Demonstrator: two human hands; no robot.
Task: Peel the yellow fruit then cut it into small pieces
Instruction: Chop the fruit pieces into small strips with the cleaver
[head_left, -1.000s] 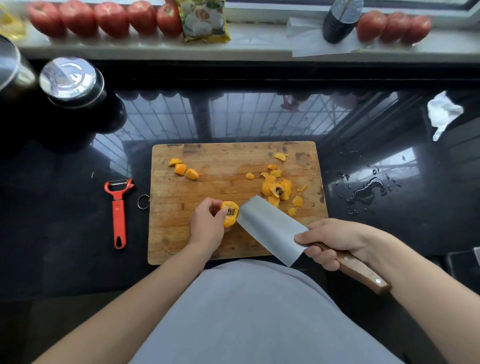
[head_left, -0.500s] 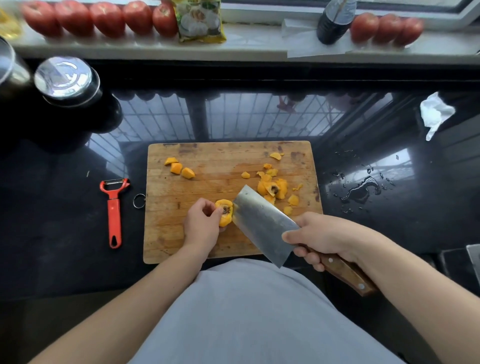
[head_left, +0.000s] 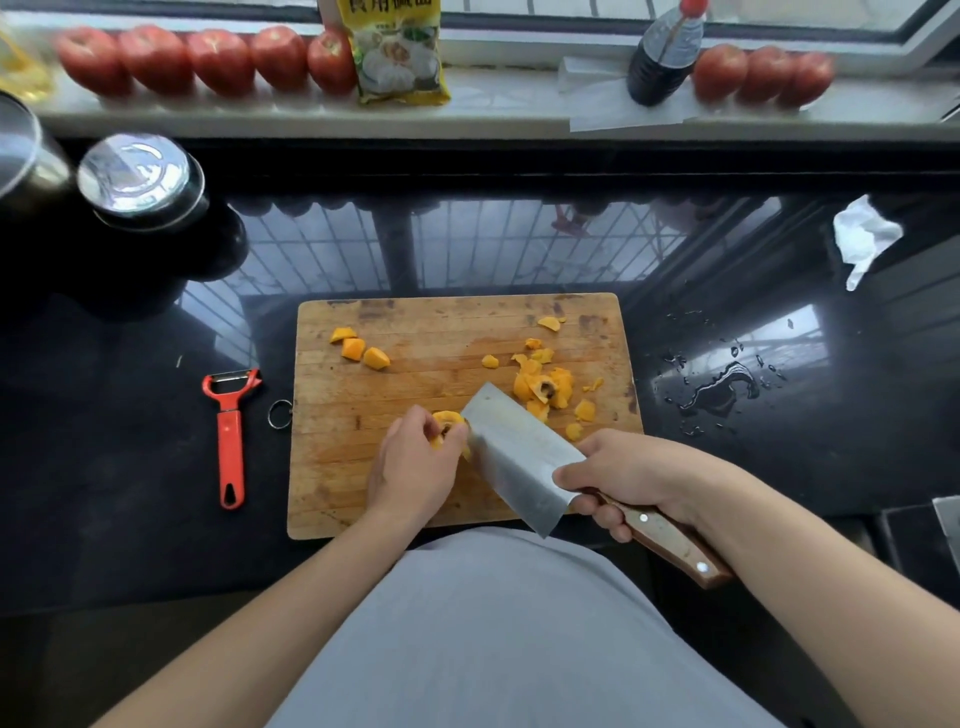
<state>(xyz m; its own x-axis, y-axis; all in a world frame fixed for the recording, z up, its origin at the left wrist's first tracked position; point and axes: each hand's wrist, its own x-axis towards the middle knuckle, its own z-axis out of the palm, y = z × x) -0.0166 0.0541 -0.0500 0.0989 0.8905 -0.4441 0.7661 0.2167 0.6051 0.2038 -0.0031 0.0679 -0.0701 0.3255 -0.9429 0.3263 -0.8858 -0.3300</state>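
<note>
On a worn rectangular wooden cutting board (head_left: 415, 374), the left hand (head_left: 410, 467) curls its fingers around a small yellow-orange fruit piece (head_left: 448, 420) near the board's centre, likely steadying it. At its three o'clock, touching it, the broad steel cleaver (head_left: 519, 457) angles in, its wooden handle wrapped by the right hand (head_left: 623, 478). Cut yellow chunks (head_left: 361, 351) lie toward eleven o'clock, peel scraps (head_left: 545, 384) toward two; a red peeler (head_left: 230, 436) rests off-board at nine.
</note>
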